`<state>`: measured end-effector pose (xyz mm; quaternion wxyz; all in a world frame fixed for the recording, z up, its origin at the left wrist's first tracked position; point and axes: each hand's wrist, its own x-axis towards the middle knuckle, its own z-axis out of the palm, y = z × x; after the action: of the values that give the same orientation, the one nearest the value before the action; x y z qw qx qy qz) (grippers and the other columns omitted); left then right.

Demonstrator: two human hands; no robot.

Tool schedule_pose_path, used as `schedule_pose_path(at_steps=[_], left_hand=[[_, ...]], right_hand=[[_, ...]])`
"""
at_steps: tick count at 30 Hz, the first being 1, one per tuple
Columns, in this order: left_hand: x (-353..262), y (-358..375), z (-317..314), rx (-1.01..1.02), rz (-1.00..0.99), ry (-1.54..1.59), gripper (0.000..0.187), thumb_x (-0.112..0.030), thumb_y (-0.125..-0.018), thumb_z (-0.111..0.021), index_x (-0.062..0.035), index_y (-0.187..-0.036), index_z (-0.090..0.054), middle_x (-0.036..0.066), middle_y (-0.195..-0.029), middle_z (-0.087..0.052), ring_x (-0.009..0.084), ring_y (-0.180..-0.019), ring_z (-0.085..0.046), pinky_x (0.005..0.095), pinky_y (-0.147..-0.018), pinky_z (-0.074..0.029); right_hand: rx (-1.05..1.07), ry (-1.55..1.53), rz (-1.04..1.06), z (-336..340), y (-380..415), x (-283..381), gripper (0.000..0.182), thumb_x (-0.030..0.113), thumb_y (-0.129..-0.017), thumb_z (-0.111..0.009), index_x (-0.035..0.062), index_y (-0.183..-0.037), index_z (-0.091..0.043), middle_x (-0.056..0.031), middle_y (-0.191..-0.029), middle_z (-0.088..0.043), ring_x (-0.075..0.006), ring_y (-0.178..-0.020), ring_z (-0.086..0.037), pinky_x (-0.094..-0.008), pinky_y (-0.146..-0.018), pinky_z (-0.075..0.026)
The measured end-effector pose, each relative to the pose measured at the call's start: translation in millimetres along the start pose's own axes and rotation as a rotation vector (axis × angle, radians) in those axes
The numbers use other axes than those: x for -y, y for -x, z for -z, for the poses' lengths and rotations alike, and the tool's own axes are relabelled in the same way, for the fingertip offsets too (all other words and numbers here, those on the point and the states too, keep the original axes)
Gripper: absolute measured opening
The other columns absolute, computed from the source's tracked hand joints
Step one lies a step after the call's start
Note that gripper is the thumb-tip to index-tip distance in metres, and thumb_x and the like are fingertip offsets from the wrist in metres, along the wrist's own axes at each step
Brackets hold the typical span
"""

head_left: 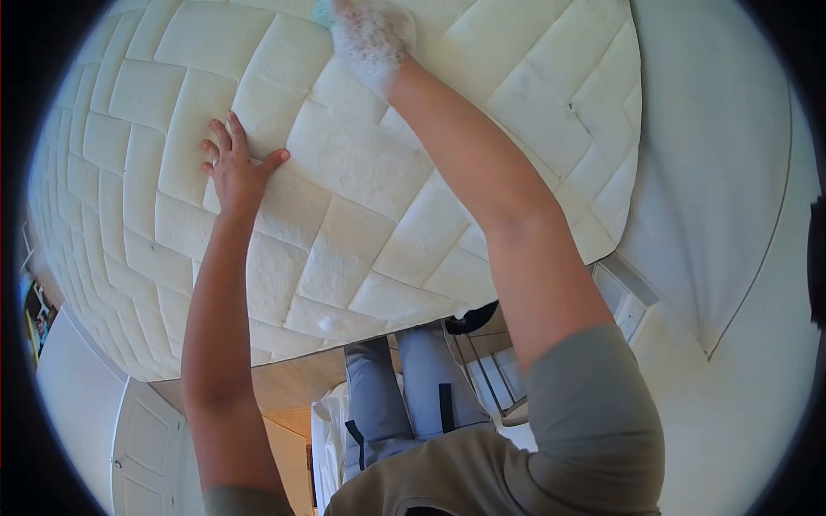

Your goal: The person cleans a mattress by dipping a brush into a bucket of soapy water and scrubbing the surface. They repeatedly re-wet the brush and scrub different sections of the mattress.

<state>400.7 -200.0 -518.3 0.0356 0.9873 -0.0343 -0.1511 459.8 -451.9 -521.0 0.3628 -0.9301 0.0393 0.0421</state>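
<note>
A quilted cream mattress point(353, 163) fills most of the view, with wet, sudsy patches on its surface. My left hand point(237, 168) lies flat on it at the left, fingers spread and holding nothing. Near the top edge my right hand point(370, 34) is covered in thick white foam and touches the mattress. Beside its fingers shows a small part of a pale green thing point(323, 12). The foam hides how my right fingers are placed. A small blob of foam point(327, 324) sits near the mattress's lower edge.
White fabric point(705, 172) hangs at the right, by a wall socket point(631, 316). Below the mattress edge are a metal-legged rack or chair point(490, 378) and a dark object point(471, 320). A white panelled door point(146, 447) stands at the lower left, with small clutter point(36, 314) above it.
</note>
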Motion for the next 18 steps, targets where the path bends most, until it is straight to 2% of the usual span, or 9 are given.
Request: schedule_pose_path(at_steps=[3, 4, 6, 7, 8, 10, 12, 14, 18], left_hand=[[1, 1, 6, 0.019, -0.003, 0.011, 0.105, -0.051, -0.063, -0.071, -0.0096, -0.141, -0.013, 0.021, -0.144, -0.015, 0.0469, -0.128, -0.018, 0.0592, -0.098, -0.023], [0, 0, 6, 0.012, -0.001, 0.035, 0.105, -0.051, -0.063, -0.071, -0.0096, -0.141, -0.013, 0.021, -0.144, -0.015, 0.0469, -0.128, -0.018, 0.0592, -0.098, -0.023], [2, 0, 1, 0.015, 0.017, 0.0, 0.104, -0.051, -0.063, -0.071, -0.0092, -0.14, -0.014, 0.021, -0.144, -0.015, 0.0473, -0.128, -0.018, 0.0598, -0.098, -0.023], [3, -1, 2, 0.009, 0.029, 0.007, 0.104, -0.051, -0.063, -0.071, -0.0092, -0.14, -0.014, 0.021, -0.144, -0.015, 0.0473, -0.128, -0.018, 0.0598, -0.098, -0.023], [0, -1, 3, 0.007, 0.04, -0.017, 0.104, -0.051, -0.063, -0.071, -0.0089, -0.14, -0.015, 0.021, -0.144, -0.015, 0.0478, -0.128, -0.018, 0.0601, -0.098, -0.023], [-6, 1, 0, 0.012, 0.039, -0.05, 0.104, -0.051, -0.063, -0.071, -0.0086, -0.14, -0.015, 0.021, -0.144, -0.015, 0.0482, -0.127, -0.018, 0.0604, -0.098, -0.022], [-3, -2, -3, 0.008, 0.04, -0.039, 0.104, -0.051, -0.063, -0.071, -0.0081, -0.14, -0.016, 0.022, -0.143, -0.016, 0.0488, -0.127, -0.019, 0.061, -0.098, -0.021], [-2, -1, -2, -0.003, 0.031, -0.028, 0.104, -0.05, -0.063, -0.071, -0.0081, -0.14, -0.016, 0.022, -0.143, -0.016, 0.0486, -0.127, -0.019, 0.061, -0.098, -0.021], [4, 2, 1, -0.028, -0.023, 0.064, 0.106, -0.052, -0.06, -0.072, -0.0083, -0.14, -0.018, 0.021, -0.143, -0.015, 0.0476, -0.127, -0.019, 0.0589, -0.099, -0.02]], right_hand=[[0.04, -0.289, -0.043, 42, 62, -28, 0.048, 0.039, -0.095, -0.029, 0.0008, -0.102, -0.057, -0.012, -0.099, -0.06, -0.0245, -0.091, -0.054, -0.0408, -0.085, -0.039], [-0.073, 0.045, 0.034, 54, 108, -75, 0.047, 0.036, -0.095, -0.028, 0.0019, -0.11, -0.056, -0.0125, -0.108, -0.059, -0.0225, -0.102, -0.053, -0.038, -0.093, -0.037], [0.285, 0.257, -0.328, 131, 190, -98, 0.043, 0.03, -0.096, -0.028, 0.0017, -0.116, -0.052, -0.0167, -0.114, -0.056, -0.0233, -0.11, -0.05, -0.0363, -0.098, -0.033], [0.017, -0.407, -0.367, 136, 236, -138, 0.034, 0.023, -0.093, -0.036, 0.0025, -0.113, -0.053, -0.0211, -0.107, -0.058, -0.028, -0.105, -0.054, -0.0383, -0.093, -0.039], [0.024, -0.409, -0.357, 129, 220, -128, 0.034, 0.023, -0.093, -0.036, 0.0025, -0.113, -0.053, -0.0211, -0.107, -0.058, -0.028, -0.105, -0.054, -0.0383, -0.093, -0.039], [0.028, 0.515, -0.067, 108, 183, -108, 0.027, 0.016, -0.087, -0.045, 0.0028, -0.109, -0.054, -0.0236, -0.097, -0.059, -0.0338, -0.093, -0.057, -0.0412, -0.082, -0.044], [-0.217, 0.429, 0.313, 48, 76, -74, 0.029, 0.014, -0.082, -0.049, 0.0015, -0.109, -0.05, -0.021, -0.085, -0.058, -0.0372, -0.076, -0.056, -0.0468, -0.067, -0.045], [-0.039, -0.044, 0.024, -8, -9, -25, 0.029, 0.023, -0.09, -0.039, 0.0021, -0.106, -0.049, -0.0226, -0.084, -0.058, -0.0366, -0.078, -0.057, -0.0466, -0.067, -0.043], [0.061, 0.078, 0.105, -40, 78, 37, 0.039, 0.03, -0.095, -0.026, 0.0034, -0.093, -0.055, -0.0197, -0.085, -0.06, -0.0346, -0.076, -0.059, -0.0491, -0.069, -0.044]])
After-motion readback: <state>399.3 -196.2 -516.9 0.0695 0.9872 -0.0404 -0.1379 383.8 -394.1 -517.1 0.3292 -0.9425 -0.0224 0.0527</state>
